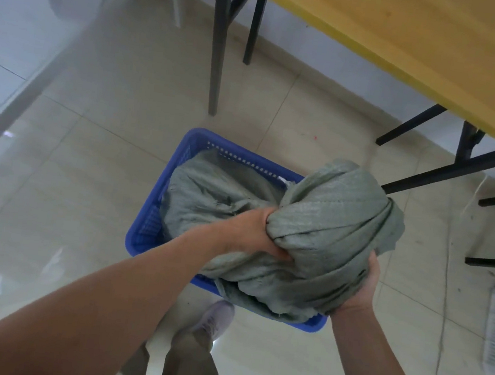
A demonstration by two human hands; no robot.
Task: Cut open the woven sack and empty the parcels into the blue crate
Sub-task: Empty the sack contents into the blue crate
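The pale tiled floor (86, 167) holds a blue crate (196, 140), and a yellow surface (414, 36) on black legs stands beyond the crate to its right. A grey-green woven sack (324, 215) fills the crate, its bunched upper part raised over the crate's right side; the cloth hides whatever lies beneath. The left hand (249, 234) grips a fold, fingers buried in it. The right hand (365, 283) holds the bundle from below, fingers mostly hidden. A shoe (214, 317) stands just before the crate.
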